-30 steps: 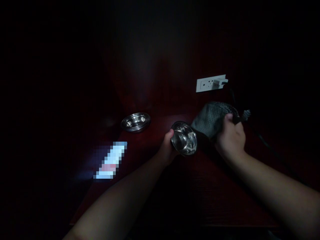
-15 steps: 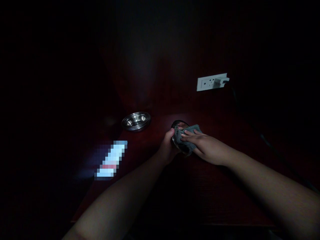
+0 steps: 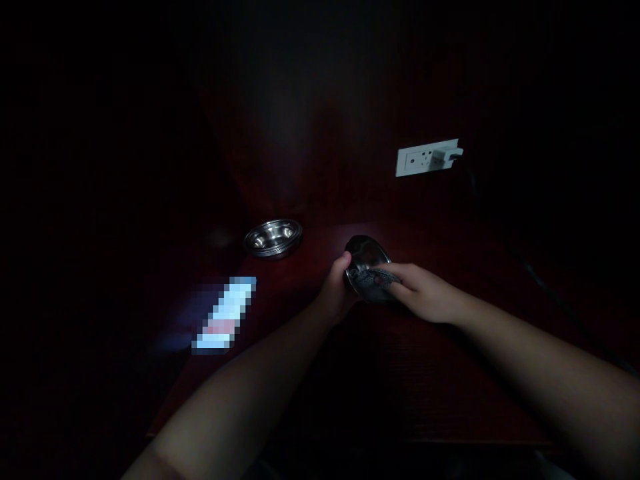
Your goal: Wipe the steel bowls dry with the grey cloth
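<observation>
My left hand (image 3: 336, 288) grips the left rim of a shiny metal bowl (image 3: 367, 250), thumb over the edge, its other fingers hidden underneath. The bowl is tilted so its inside faces me. My right hand (image 3: 425, 292) reaches in from the right, closed on a dark grey cloth (image 3: 375, 277) that lies against the bowl's inside. Part of the cloth is covered by the right hand's fingers. Further back to the left, a stack of metal bowls (image 3: 273, 239) stands upright on the dark red table (image 3: 310, 267), apart from both hands.
A lit, blurred-out rectangular screen (image 3: 225, 317) lies near the table's left edge. On the back wall is a white socket panel (image 3: 425, 159) with a plugged-in adapter (image 3: 447, 155). Its dark cable (image 3: 537, 273) runs down the right side. The surroundings are very dark.
The cloth, earlier spread over the bowl's right rim under my flat right hand, is now bunched inside the bowl. More of the bowl's inside shows. My left hand keeps its hold.
</observation>
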`<state>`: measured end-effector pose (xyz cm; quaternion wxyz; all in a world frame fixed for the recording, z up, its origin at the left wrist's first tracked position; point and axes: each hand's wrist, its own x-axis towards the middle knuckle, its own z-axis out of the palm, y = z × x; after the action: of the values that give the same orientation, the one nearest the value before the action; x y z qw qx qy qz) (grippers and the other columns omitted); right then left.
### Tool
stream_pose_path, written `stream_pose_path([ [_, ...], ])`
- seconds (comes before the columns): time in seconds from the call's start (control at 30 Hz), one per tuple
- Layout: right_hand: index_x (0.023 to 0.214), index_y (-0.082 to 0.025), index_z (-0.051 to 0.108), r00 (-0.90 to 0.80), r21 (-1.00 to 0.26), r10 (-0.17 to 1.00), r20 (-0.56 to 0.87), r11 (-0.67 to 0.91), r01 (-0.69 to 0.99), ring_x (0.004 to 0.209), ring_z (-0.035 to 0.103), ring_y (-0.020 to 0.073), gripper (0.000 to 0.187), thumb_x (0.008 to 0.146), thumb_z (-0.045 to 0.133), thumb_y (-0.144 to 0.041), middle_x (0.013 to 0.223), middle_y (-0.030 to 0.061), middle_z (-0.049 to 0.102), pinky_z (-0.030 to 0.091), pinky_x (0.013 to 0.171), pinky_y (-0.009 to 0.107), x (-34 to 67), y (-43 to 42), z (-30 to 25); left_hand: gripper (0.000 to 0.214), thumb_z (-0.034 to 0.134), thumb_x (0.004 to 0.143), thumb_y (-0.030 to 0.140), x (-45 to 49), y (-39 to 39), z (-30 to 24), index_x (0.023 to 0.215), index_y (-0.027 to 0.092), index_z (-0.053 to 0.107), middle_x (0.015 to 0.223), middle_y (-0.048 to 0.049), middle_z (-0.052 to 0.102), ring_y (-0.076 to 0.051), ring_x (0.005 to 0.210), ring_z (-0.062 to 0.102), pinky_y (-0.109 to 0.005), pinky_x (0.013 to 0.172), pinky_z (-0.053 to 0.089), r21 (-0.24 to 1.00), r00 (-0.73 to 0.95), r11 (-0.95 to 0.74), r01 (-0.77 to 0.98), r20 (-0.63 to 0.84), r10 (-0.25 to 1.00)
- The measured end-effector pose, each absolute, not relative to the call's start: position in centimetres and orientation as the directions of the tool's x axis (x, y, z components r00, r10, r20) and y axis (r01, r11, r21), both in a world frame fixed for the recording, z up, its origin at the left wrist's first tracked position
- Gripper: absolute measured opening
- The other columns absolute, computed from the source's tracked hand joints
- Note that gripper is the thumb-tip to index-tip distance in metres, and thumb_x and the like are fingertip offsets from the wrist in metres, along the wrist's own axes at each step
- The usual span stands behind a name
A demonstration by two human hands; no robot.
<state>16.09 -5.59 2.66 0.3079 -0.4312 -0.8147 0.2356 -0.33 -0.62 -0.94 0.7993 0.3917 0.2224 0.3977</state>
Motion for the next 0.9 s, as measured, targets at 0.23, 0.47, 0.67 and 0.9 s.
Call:
stream_pose_path([
  [0.23,0.103,-0.016,0.067,-0.318,-0.908,0.918,0.238,0.326,0.264,0.08,0.065,0.0205,0.032,0.09,0.051,-0.041,0.091,0.0052,0.071,0.053,0.072,0.034,15.76,-5.2,2.51,0.057,0.049,0.079,0.062,-0.3,-0.6,-1.01,0.101,0.013,0.068,0.098,-0.0136,0.072,-0.032,0.104,0.063,-0.045,0.089,0.047,0.814,0.586,0.365,-0.452,-0.038,0.81],
  [0.47,0.089,-0.016,0.067,-0.388,-0.956,0.91,0.145,0.229,0.181,0.065,0.062,0.0147,0.022,0.08,0.066,-0.035,0.077,0.001,0.069,0.051,0.06,0.026,15.61,-5.78,2.94,0.06,0.048,0.078,0.066,-0.25,-0.63,-0.91,0.097,0.013,0.069,0.098,-0.0144,0.073,-0.032,0.106,0.063,-0.044,0.091,0.046,0.821,0.616,0.361,-0.443,-0.013,0.788],
  [0.67,0.084,-0.015,0.068,-0.323,-0.983,0.94,0.106,0.147,0.108,0.061,0.062,0.014,0.025,0.072,0.073,-0.036,0.073,0.0008,0.069,0.051,0.054,0.025,15.33,-5.98,3.35,0.061,0.048,0.078,0.065,-0.24,-0.59,-1.11,0.102,0.013,0.069,0.104,-0.0144,0.072,-0.033,0.11,0.061,-0.045,0.092,0.046,0.819,0.634,0.376,-0.434,-0.019,0.773],
  [0.9,0.094,-0.014,0.069,-0.167,-0.994,0.985,0.046,0.028,-0.106,0.073,0.069,0.0203,0.037,0.071,0.074,-0.042,0.082,0.0064,0.074,0.056,0.07,0.034,15.27,-6.0,2.99,0.063,0.05,0.078,0.065,-0.22,-0.63,-1.16,0.109,0.013,0.067,0.108,-0.0149,0.07,-0.035,0.112,0.059,-0.046,0.093,0.045,0.824,0.612,0.349,-0.447,-0.003,0.791],
])
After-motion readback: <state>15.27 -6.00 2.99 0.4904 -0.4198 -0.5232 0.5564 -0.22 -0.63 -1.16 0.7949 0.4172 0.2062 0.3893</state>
